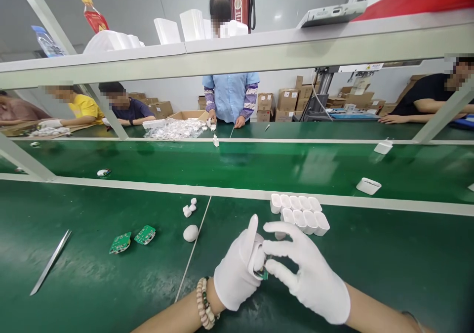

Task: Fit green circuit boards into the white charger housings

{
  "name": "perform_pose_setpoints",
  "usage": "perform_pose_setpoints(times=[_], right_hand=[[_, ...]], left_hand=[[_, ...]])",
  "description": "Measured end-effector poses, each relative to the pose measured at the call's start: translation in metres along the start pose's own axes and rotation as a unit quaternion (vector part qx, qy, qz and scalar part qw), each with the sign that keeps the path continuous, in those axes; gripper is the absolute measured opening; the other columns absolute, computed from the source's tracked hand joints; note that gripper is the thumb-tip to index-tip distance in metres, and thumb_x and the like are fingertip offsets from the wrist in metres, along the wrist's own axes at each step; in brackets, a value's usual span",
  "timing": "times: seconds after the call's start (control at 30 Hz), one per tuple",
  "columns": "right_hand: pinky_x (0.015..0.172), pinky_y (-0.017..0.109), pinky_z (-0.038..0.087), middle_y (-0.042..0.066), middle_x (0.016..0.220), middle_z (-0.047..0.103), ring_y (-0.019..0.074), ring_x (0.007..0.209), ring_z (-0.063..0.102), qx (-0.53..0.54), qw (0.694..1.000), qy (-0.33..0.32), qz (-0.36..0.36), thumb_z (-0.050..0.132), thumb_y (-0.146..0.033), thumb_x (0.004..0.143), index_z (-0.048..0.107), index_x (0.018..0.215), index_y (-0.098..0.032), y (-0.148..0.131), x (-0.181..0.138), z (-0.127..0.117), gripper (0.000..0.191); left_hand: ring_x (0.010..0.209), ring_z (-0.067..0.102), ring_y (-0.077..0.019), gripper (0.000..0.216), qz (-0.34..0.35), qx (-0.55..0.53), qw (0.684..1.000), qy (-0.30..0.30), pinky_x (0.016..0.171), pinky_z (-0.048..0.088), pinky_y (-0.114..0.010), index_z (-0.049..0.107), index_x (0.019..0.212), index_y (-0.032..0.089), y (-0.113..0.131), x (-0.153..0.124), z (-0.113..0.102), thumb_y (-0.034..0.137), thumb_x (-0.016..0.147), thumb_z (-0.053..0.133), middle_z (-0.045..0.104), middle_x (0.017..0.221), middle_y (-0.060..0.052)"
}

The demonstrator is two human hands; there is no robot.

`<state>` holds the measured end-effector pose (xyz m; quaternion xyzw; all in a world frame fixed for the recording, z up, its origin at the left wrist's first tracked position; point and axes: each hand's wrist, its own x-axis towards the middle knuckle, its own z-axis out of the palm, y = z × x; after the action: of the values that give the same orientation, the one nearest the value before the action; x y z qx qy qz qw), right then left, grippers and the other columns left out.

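Both my hands wear white gloves and meet low in the middle of the green bench. My left hand [239, 269] is closed around a small white shell with a green circuit board [262, 271] showing at its lower edge. My right hand [307, 273] pinches the same piece from the right, index finger stretched over the top. Just beyond my hands stand two rows of empty white shells [299, 213]. Two loose green circuit boards [132, 239] lie to the left, and a white oval cap [190, 232] rests beside them.
Metal tweezers [50, 263] lie at the far left. Small white bits [188, 207] sit near the white belt edge. White shells [368, 186] ride on the green belt. Across it, a person in blue stands by a pile of bagged parts [174, 128]; other people sit at both sides.
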<state>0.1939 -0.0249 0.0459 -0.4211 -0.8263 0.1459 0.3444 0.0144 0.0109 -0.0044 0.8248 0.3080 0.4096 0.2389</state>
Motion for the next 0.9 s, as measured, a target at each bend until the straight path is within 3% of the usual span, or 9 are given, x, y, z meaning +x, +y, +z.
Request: perform_pose_setpoints(times=[0.07, 0.1, 0.2, 0.3, 0.47, 0.6, 0.7, 0.8, 0.9], right_hand=[[0.095, 0.041, 0.050, 0.006, 0.128, 0.049, 0.0234, 0.110, 0.055, 0.099, 0.995, -0.021, 0.006, 0.070, -0.019, 0.077, 0.066, 0.108, -0.031, 0.002, 0.004, -0.003, 0.033], [0.094, 0.038, 0.051, 0.006, 0.128, 0.048, 0.0221, 0.108, 0.056, 0.151, 0.988, -0.042, 0.007, 0.073, -0.019, 0.075, 0.066, 0.109, -0.030, 0.003, 0.005, -0.003, 0.036], [0.087, 0.032, 0.053, 0.005, 0.127, 0.048, 0.0182, 0.102, 0.059, 0.269, 0.957, -0.099, 0.029, 0.073, -0.013, 0.073, 0.069, 0.095, -0.026, 0.002, 0.007, -0.003, 0.026], [0.087, 0.032, 0.052, 0.004, 0.123, 0.049, 0.0193, 0.106, 0.057, 0.325, 0.939, -0.111, 0.036, 0.073, -0.010, 0.071, 0.069, 0.087, -0.023, 0.001, 0.008, -0.002, 0.021], [0.095, 0.036, 0.047, 0.003, 0.110, 0.054, 0.0194, 0.104, 0.057, 0.361, 0.923, -0.132, 0.015, 0.075, -0.019, 0.073, 0.069, 0.087, -0.022, 0.000, 0.009, -0.004, 0.016], [0.097, 0.038, 0.044, 0.003, 0.110, 0.057, 0.0189, 0.104, 0.056, 0.382, 0.919, -0.087, 0.045, 0.070, -0.023, 0.081, 0.068, 0.082, -0.022, -0.003, 0.007, 0.003, 0.003], [0.081, 0.032, 0.048, 0.001, 0.102, 0.059, 0.0149, 0.087, 0.057, 0.422, 0.900, -0.039, 0.101, 0.073, -0.015, 0.075, 0.057, 0.092, -0.023, -0.003, 0.004, 0.012, 0.024], [0.079, 0.031, 0.047, -0.002, 0.093, 0.060, 0.0154, 0.084, 0.056, 0.481, 0.859, -0.063, 0.165, 0.074, -0.011, 0.069, 0.050, 0.106, -0.023, -0.003, 0.003, 0.018, 0.046], [0.083, 0.033, 0.048, 0.001, 0.099, 0.062, 0.0191, 0.093, 0.059, 0.506, 0.828, -0.097, 0.222, 0.073, -0.011, 0.066, 0.051, 0.114, -0.021, -0.005, 0.003, 0.018, 0.054]], left_hand=[[0.075, 0.059, -0.0155, 0.090, -0.007, -0.039, 0.999, -0.035, 0.073, 0.054, -0.033, -0.002, 0.150, 0.024, 0.008, 0.003, -0.002, 0.019, 0.082, 0.058, 0.061, 0.090, -0.001], [0.072, 0.058, -0.0146, 0.084, -0.018, -0.056, 0.997, -0.053, 0.073, 0.053, -0.032, 0.011, 0.148, 0.022, 0.012, 0.006, -0.004, 0.021, 0.080, 0.060, 0.060, 0.087, 0.000], [0.065, 0.052, -0.0116, 0.031, -0.060, -0.108, 0.985, -0.119, 0.066, 0.049, -0.027, 0.054, 0.104, 0.017, 0.023, 0.014, -0.007, 0.020, 0.074, 0.064, 0.053, 0.073, 0.003], [0.062, 0.050, -0.0108, 0.013, -0.081, -0.146, 0.975, -0.146, 0.063, 0.046, -0.024, 0.051, 0.076, 0.017, 0.030, 0.020, -0.011, 0.019, 0.073, 0.064, 0.049, 0.067, 0.004], [0.068, 0.057, -0.0139, 0.034, -0.055, -0.135, 0.975, -0.167, 0.070, 0.050, -0.028, 0.053, 0.104, 0.016, 0.027, 0.018, -0.015, 0.019, 0.071, 0.063, 0.057, 0.075, 0.001], [0.071, 0.058, -0.0156, 0.051, -0.011, -0.082, 0.981, -0.177, 0.070, 0.050, -0.030, 0.047, 0.120, 0.016, 0.019, 0.015, -0.015, 0.019, 0.071, 0.062, 0.060, 0.081, -0.001], [0.059, 0.051, -0.0136, 0.032, -0.018, -0.058, 0.981, -0.182, 0.057, 0.047, -0.027, 0.052, 0.106, 0.016, 0.017, 0.014, -0.014, 0.023, 0.074, 0.056, 0.054, 0.070, 0.002], [0.054, 0.044, -0.0126, 0.005, 0.013, -0.006, 0.980, -0.200, 0.054, 0.046, -0.028, 0.051, 0.078, 0.019, 0.016, 0.013, -0.013, 0.022, 0.075, 0.053, 0.046, 0.063, 0.003], [0.055, 0.046, -0.0124, 0.009, 0.024, 0.021, 0.974, -0.225, 0.055, 0.047, -0.027, 0.047, 0.070, 0.020, 0.016, 0.010, -0.011, 0.019, 0.074, 0.054, 0.047, 0.064, 0.002]])
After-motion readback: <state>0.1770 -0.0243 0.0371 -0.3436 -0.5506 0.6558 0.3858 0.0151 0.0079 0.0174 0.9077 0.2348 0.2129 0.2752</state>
